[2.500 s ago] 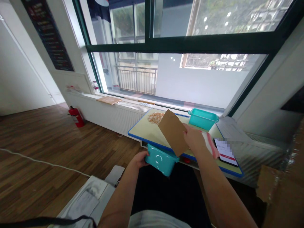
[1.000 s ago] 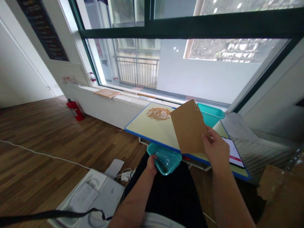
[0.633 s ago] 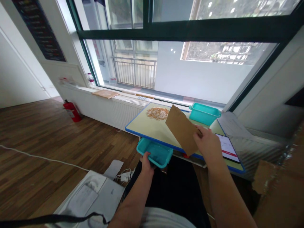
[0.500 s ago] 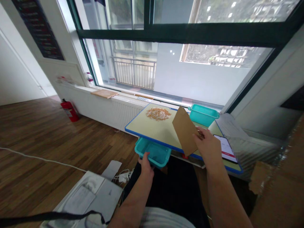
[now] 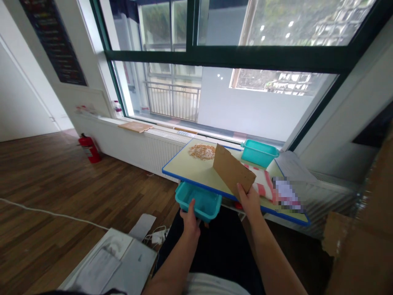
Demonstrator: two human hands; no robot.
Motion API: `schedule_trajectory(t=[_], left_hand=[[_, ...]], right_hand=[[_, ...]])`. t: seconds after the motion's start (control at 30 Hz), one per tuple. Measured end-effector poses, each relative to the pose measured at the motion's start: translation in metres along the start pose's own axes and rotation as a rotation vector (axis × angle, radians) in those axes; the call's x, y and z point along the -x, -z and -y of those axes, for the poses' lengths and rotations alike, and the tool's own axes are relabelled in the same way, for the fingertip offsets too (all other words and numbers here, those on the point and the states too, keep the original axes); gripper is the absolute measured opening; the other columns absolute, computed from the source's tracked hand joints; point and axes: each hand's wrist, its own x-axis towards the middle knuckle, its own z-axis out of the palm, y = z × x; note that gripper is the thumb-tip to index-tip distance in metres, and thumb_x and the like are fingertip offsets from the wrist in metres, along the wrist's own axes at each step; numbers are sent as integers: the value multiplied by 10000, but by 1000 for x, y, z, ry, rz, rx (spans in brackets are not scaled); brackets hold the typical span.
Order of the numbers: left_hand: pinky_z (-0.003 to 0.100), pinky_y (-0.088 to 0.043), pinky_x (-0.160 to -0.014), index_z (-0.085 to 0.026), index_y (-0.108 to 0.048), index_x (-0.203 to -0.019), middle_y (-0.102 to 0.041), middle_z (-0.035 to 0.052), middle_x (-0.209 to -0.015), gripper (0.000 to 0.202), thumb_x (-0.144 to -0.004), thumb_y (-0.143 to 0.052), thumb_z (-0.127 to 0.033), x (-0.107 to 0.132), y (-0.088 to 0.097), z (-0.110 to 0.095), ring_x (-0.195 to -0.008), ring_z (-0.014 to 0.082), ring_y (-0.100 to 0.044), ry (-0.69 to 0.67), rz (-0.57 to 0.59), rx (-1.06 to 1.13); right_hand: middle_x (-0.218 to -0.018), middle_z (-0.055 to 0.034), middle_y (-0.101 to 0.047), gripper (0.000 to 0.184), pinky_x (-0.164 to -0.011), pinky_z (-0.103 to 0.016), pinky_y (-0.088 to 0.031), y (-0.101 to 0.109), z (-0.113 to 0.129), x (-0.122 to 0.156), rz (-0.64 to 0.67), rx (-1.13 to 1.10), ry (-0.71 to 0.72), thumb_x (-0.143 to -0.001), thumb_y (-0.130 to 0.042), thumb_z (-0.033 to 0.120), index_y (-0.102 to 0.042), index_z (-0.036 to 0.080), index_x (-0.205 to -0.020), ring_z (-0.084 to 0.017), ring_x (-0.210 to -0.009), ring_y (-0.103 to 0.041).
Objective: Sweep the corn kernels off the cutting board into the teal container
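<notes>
A small rectangular basin point(image 5: 202, 198) of smooth, glossy teal plastic is held, open side up, just below the front edge of a low table point(image 5: 196, 174). Its near rim is clamped by the left hand point(image 5: 190, 221), the thumb laid over the rim; the other fingers are mostly hidden. Well apart from it, a flat, stiff piece of brown cardboard point(image 5: 231, 170) is pinched by its lower right edge in the right hand point(image 5: 249, 200). The cardboard is tilted above the tabletop; whether its lower edge touches the surface cannot be told.

The tabletop is pale yellow and smooth, bordered by a blue edge strip. Near its far left side, loose orange and whitish grains are spread in a low, rough-textured oval pile point(image 5: 202, 151), its right end met in view by the cardboard's upper corner. Toward the far right, a second teal basin point(image 5: 260, 154) is set, with straight walls and a rolled rim. In front of it a soft cloth point(image 5: 264, 182) with pink and white stripes is laid, and beside that a phone point(image 5: 287, 196), partly pixelated.

Compared with half a second ago, the cardboard has been brought left toward the pile and turned, and the right hand has been shifted lower, so that more of the striped cloth is uncovered. The held basin has been kept in nearly the same place.
</notes>
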Motion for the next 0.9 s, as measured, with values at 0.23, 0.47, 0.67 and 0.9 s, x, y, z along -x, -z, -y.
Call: schedule_trajectory(t=[0.23, 0.47, 0.67, 0.9], left_hand=[[378, -571, -762, -310, -437, -1307, -547, 95, -1340, 612, -775, -699, -464, -1, 0, 11, -1130, 275, -600, -51, 81, 10], [407, -566, -787, -228, -566, -1153, -624, 114, -1225, 488, -755, -724, -463, -6, -2, 12, -1097, 279, -622, -36, 38, -19], [421, -565, -799, -173, -618, -1092, -664, 138, -1154, 436, -760, -730, -432, 3, -6, 3, -1045, 283, -647, 5, 57, -20], [430, -571, -781, -172, -606, -1116, -658, 139, -1162, 455, -758, -735, -421, 9, -6, 0, -1037, 287, -649, -2, 49, -5]], right_hand=[[-863, -206, -712, 606, -718, -417, -497, -7, -22, -2, 60, 96, -35, -817, -406, 639, -673, 117, -970, -340, -847, -672], [-867, -177, -717, 562, -708, -387, -498, -4, -27, -6, 84, 104, -21, -830, -412, 630, -679, 150, -949, -314, -846, -678], [-883, -168, -724, 533, -724, -389, -499, -7, -25, -3, 97, 146, 65, -852, -408, 538, -637, 123, -1097, -303, -841, -675], [-847, -180, -729, 442, -705, -369, -496, -2, -10, -5, 193, 218, 43, -855, -456, 475, -689, 122, -985, -300, -810, -688]])
